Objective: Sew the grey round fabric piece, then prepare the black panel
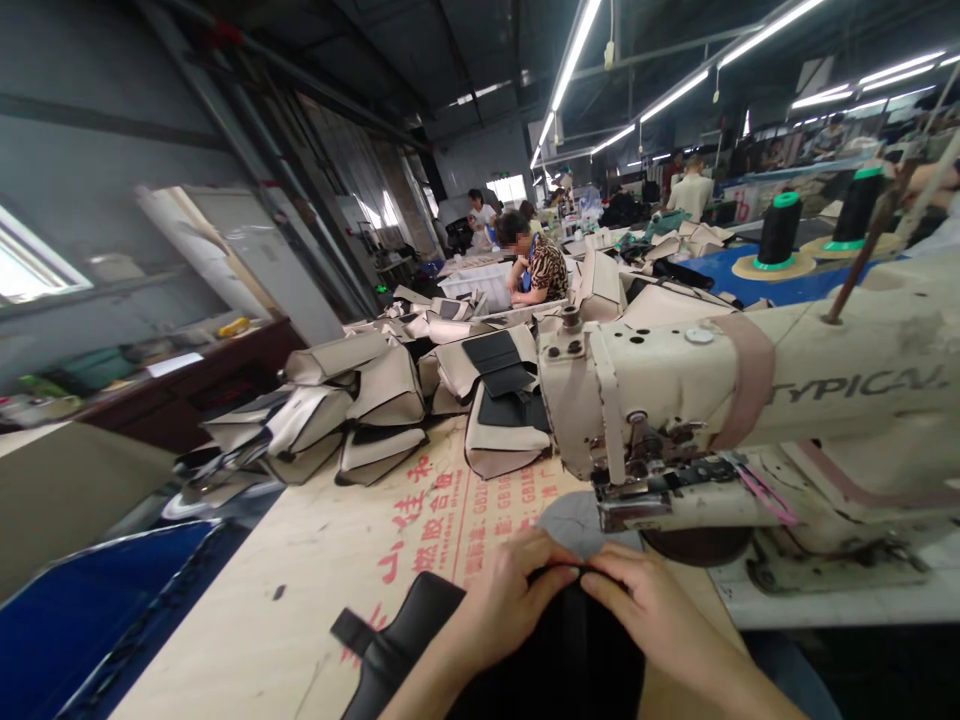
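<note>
Both hands pinch the top edge of a black piece of material (555, 660), side by side near the middle of the edge. My left hand (529, 575) is closed on it from the left, thumb on the near side. My right hand (626, 590) grips the same edge from the right, its thumb almost meeting the left one. A black leather-like panel with a tab (409, 635) spreads out to the left, partly under my left forearm; whether it joins the held piece I cannot tell. Just beyond the hands stands a cream sewing machine (675, 390), its head above and to the right.
Beige bag pieces with black edging (382, 385) are heaped along the far side of the wooden table (300, 590). A blue-lined bin (112, 610) stands at the left. Black thread cones (778, 232) sit behind the machine. A person in a patterned top (546, 268) works farther back.
</note>
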Action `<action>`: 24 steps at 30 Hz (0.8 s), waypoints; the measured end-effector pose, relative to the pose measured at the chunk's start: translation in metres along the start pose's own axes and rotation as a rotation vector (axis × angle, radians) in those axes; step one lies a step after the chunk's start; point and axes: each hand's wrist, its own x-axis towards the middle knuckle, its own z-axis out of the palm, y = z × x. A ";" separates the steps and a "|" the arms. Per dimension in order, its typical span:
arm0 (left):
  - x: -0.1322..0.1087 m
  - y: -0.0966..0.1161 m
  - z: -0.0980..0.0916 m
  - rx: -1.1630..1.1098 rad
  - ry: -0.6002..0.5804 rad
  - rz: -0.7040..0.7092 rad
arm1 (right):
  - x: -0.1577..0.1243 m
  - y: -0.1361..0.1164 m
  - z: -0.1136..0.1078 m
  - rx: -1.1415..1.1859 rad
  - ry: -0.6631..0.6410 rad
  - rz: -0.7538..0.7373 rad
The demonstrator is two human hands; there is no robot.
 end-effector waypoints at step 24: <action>-0.004 -0.006 0.011 -0.079 0.060 -0.111 | -0.003 -0.002 0.002 -0.044 -0.086 0.056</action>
